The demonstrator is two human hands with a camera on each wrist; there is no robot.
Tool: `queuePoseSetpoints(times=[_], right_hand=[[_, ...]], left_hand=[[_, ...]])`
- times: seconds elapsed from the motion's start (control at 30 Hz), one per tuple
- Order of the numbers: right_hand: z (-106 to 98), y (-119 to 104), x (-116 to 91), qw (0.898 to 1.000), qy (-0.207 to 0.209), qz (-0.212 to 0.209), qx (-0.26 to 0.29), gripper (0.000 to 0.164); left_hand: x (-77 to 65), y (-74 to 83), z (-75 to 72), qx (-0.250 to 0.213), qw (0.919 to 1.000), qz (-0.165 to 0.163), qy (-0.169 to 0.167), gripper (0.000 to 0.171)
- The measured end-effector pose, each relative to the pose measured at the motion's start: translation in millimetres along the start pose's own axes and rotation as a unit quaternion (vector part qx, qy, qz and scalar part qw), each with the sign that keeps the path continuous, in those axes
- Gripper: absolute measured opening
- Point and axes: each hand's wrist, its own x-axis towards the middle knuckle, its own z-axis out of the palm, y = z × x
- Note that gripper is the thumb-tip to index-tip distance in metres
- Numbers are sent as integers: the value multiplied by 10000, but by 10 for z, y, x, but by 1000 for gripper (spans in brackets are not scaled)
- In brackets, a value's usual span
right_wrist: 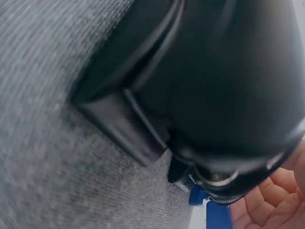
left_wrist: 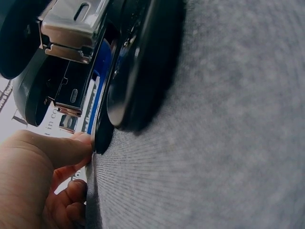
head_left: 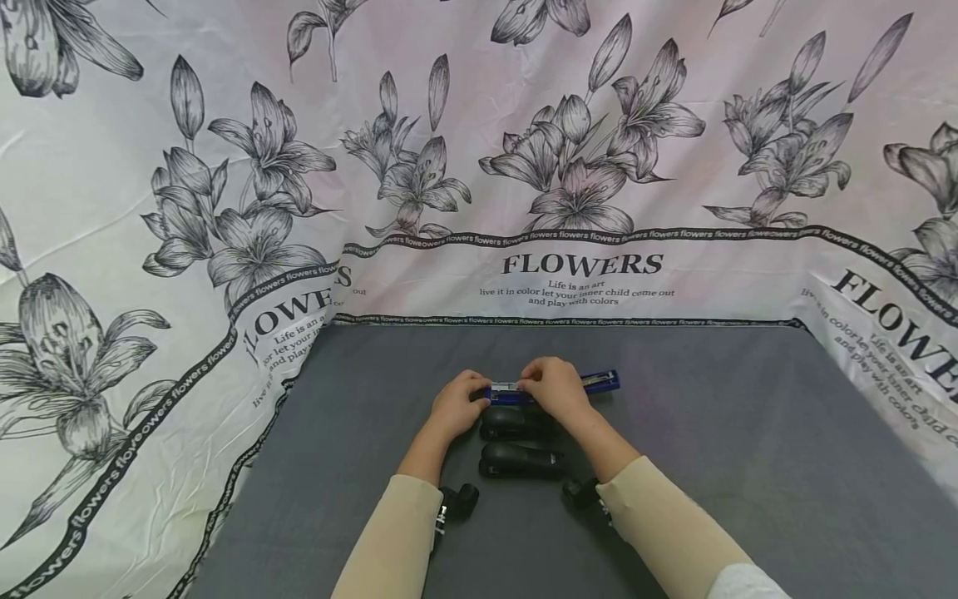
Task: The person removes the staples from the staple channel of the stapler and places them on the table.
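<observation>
Head view: long dark-blue stapler with silver metal rail, seemingly opened, beyond two rounded black staplers.
Head view, hands: left hand pinches its left end; right hand bunches fingertips at the rail, hold unclear.
Left wrist: thumb at the end; best braced steadily.
Right wrist: fingertips hidden; straight, light handling probably suits.

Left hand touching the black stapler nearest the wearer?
Apart: the head view shows grey cloth between the left hand and that black stapler.
</observation>
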Motion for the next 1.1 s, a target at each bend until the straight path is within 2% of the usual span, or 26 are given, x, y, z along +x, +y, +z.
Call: queuePoseSetpoints(times=[0.2,0.5,0.83,1.1], right_hand=[[-3,25,2,9999,-151,0,11,16],[-73,95,-43,9991,8,78,408,20],[-306,215,-127,9952,331,119,910,23],[-484,282,-226,9925,534,282,1058,25]], left_hand=[[15,-8,11,8,10000,42,48,31],[8,-7,27,56,10000,22,45,31],[-2,3,26,-29,10000,28,27,32],[6,-18,33,-29,10000,11,31,33]])
